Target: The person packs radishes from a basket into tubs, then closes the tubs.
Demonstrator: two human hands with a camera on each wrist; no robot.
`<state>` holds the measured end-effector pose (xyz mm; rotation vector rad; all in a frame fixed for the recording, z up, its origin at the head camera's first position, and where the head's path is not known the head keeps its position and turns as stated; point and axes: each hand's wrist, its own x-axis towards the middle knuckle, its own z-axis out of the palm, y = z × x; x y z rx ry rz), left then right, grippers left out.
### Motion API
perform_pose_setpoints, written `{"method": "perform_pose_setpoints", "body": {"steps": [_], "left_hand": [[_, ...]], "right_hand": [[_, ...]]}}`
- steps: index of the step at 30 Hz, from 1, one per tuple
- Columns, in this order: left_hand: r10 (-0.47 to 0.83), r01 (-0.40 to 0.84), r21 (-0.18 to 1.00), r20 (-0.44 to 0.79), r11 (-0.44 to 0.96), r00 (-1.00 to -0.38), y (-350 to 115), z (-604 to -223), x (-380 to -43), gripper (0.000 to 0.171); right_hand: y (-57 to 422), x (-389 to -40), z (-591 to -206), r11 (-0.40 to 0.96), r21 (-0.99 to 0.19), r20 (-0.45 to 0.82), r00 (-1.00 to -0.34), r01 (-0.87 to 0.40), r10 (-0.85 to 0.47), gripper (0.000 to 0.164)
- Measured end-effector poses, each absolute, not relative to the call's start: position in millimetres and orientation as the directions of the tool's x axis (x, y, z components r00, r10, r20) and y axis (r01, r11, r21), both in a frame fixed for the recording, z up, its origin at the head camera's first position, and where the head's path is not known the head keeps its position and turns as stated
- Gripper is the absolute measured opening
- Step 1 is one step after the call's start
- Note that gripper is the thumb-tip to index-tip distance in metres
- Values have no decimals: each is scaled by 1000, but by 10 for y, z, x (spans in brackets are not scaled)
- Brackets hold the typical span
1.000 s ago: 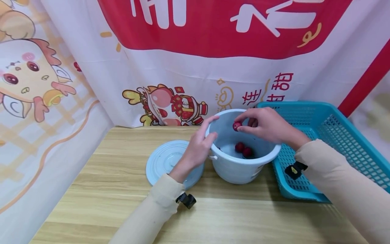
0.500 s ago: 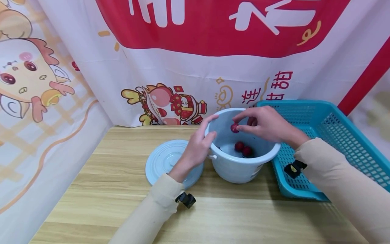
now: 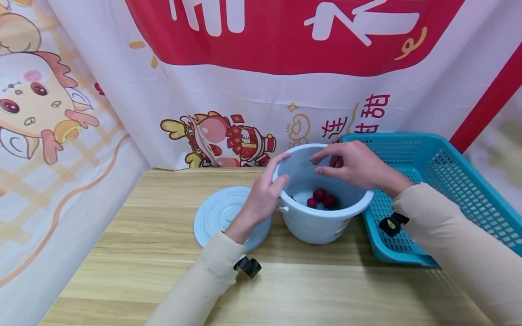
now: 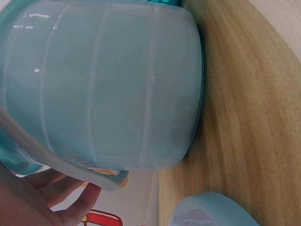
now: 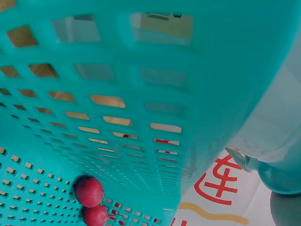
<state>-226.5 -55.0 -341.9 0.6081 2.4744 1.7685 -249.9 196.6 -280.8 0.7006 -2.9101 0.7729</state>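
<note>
A light blue bucket (image 3: 316,228) stands upright on the wooden table, its lid off. My left hand (image 3: 261,197) grips its left rim, thumb over the edge and fingers along the outside. In the left wrist view, those fingers (image 4: 77,200) reach past the bucket's pale handle (image 4: 56,162). Three red radishes (image 3: 319,195) lie together at the bottom of the bucket. Above them, inside the far right rim, my right hand (image 3: 352,165) has thumb and forefinger apart with nothing between. In the right wrist view, two more radishes (image 5: 89,191) lie in the turquoise basket (image 5: 207,84).
The round blue lid (image 3: 216,208) lies on the table left of the bucket, partly under my left forearm. Right beside the bucket, the turquoise basket reaches back to the printed cloth (image 3: 228,95). My right sleeve (image 3: 432,208) crosses above the basket.
My right hand has let go of the radish it pinched. That radish now lies with the other two in the bucket. The left hand keeps its hold on the rim.
</note>
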Motion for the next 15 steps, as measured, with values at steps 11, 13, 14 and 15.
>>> {"method": "perform_pose_setpoints", "body": {"steps": [11, 13, 14, 15], "left_hand": [[323, 307, 909, 212, 281, -922, -556, -3408, -2258, 55], [324, 309, 909, 214, 279, -922, -553, -3405, -2257, 55], [325, 311, 909, 217, 276, -921, -552, -3406, -2259, 55], [326, 313, 909, 218, 274, -920, -550, -3406, -2261, 55]], "right_hand": [[2032, -2509, -2805, 717, -547, 184, -897, -433, -402, 35], [2070, -2512, -2790, 693, -581, 196, -900, -426, -389, 35], [2092, -2513, -2784, 676, -606, 201, -903, -419, -380, 35], [2116, -2517, -2780, 659, -630, 208, -907, -411, -367, 36]]}}
